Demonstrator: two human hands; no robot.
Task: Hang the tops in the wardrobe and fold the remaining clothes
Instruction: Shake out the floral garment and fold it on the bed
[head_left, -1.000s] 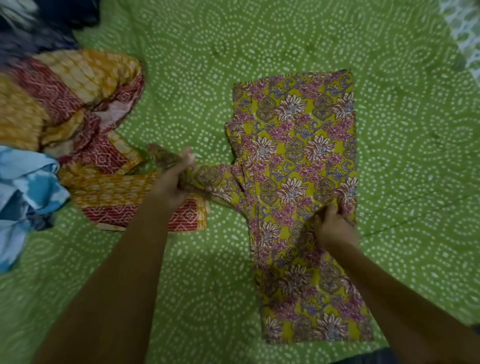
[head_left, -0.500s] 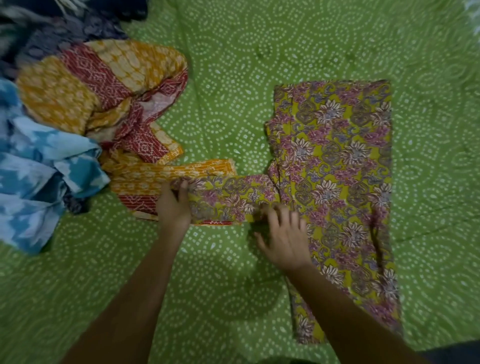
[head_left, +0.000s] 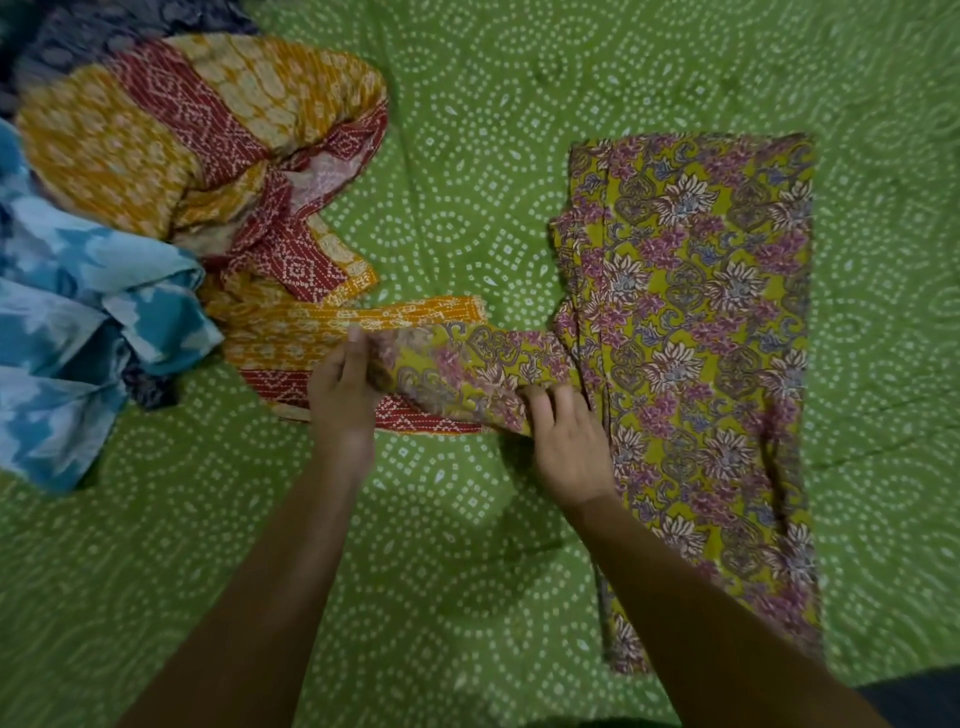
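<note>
While the left hand (head_left: 343, 395) is pinching the cuff end of the floral garment (head_left: 691, 364) and the right hand (head_left: 563, 441) is pressing flat-fingered where its sleeve (head_left: 467, 369) joins, they are probably stretching that sleeve smooth for folding, its body lying beyond the right hand.

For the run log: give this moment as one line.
left hand grips sleeve end | right hand presses sleeve base | floral top flat on green bedsheet
</note>
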